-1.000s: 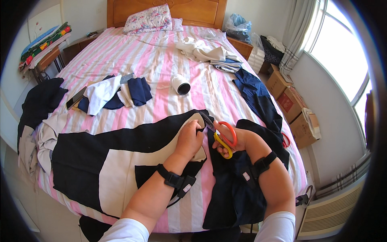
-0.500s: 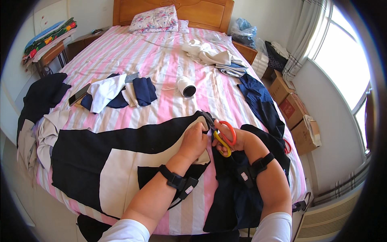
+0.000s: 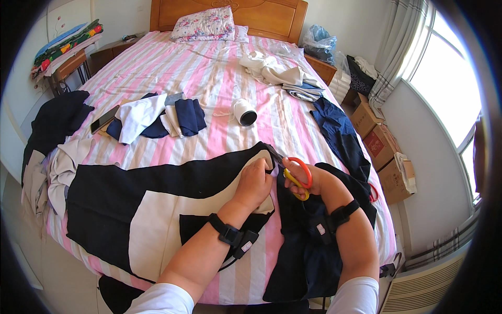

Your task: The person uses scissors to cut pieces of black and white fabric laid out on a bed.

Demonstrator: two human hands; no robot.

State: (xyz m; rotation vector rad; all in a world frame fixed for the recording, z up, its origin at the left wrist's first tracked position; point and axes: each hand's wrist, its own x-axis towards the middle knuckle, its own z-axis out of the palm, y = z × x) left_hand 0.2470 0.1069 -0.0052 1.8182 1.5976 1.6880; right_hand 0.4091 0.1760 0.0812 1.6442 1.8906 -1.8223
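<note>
window [image 3: 447, 78]: right, bright | curtain [image 3: 397, 49]: beside it | headboard [image 3: 272, 22]: wooden, far end | wall [image 3: 348, 23]: pale

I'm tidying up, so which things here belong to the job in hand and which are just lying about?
In the job:
scissors in the right hand
black-and-cream cloth in the left hand

Apparently lying about:
phone
floral pillow
cardboard boxes

The black-and-cream cloth [image 3: 154, 214] lies spread mostly flat across the near part of the striped bed [image 3: 246, 272], its cream panel bordered by black. The scissors [image 3: 309, 175], one handle orange-red and one yellow, point up-left, dark blades at the cloth's upper right corner.
</note>
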